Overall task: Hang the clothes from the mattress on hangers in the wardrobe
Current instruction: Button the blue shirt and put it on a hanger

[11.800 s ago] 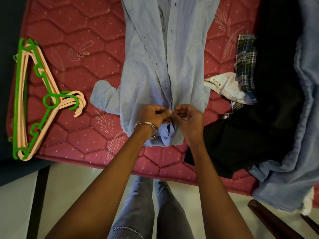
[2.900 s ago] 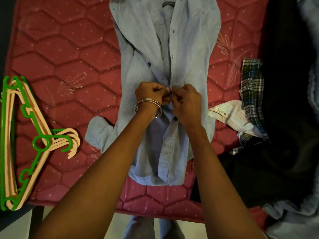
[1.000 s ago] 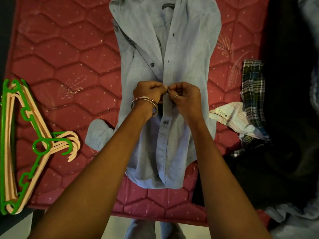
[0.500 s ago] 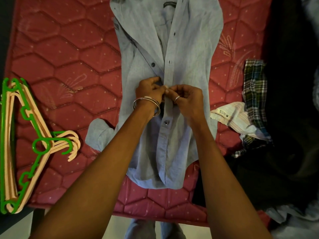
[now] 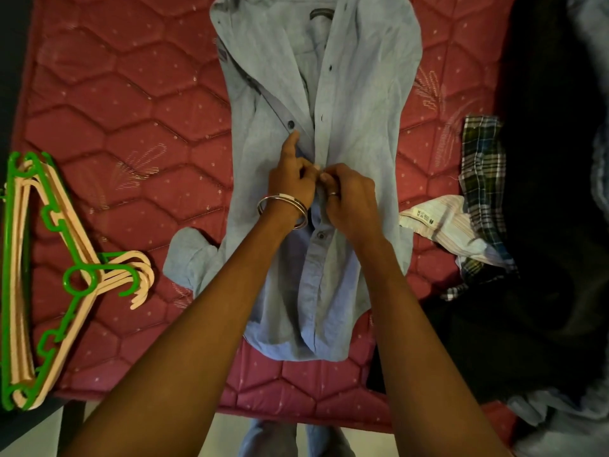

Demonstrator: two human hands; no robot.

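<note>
We see one pale blue button-front cotton shirt spread flat on the red quilted mattress, collar away from us. Both hands meet at its placket: the left hand pinches the fabric edge, forefinger stretched out – the right hand grasps the opposite edge. One green plastic hanger tops a stack of peach hangers at the left – we cannot count them. A plaid garment lies right.

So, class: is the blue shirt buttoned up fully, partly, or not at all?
Partly. The blue shirt is closed below both hands, left hand and right hand, and gapes open above.
</note>
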